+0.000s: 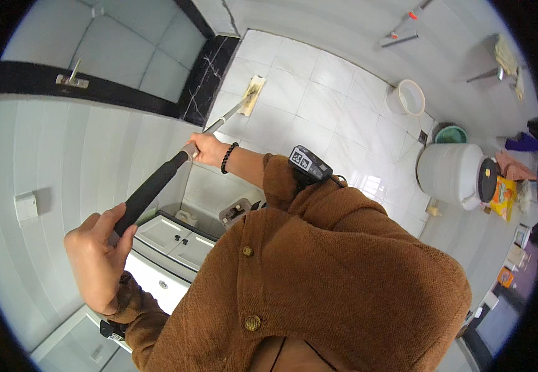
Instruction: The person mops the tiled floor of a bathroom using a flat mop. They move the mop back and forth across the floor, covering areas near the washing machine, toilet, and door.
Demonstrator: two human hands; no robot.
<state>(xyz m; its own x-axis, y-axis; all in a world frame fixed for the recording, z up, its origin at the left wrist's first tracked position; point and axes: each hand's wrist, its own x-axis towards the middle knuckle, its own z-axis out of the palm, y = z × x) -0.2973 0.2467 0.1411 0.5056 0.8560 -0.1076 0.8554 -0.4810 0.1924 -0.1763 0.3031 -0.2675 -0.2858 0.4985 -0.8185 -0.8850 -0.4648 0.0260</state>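
My left hand [94, 255] is wrapped around the top of the black foam grip [150, 193] of a mop. Farther down, where the grip ends, my right hand [209, 148] holds the same handle; a black bead bracelet circles that wrist. From there the grey mop pole [224, 118] slants away to a pale yellow sponge mop head [253, 94]. Dark stains mark the middle of the head, which rests on the white tile floor [292, 95] near a black marble threshold [208, 76].
To the left stands a frosted-glass door [129, 51] with a lever handle. A white sink cabinet [166, 235] lies below my arms. By the right wall are a white bucket [408, 97], a green basin [451, 135] and a large white barrel [447, 172]. A squeegee [399, 38] hangs on the wall.
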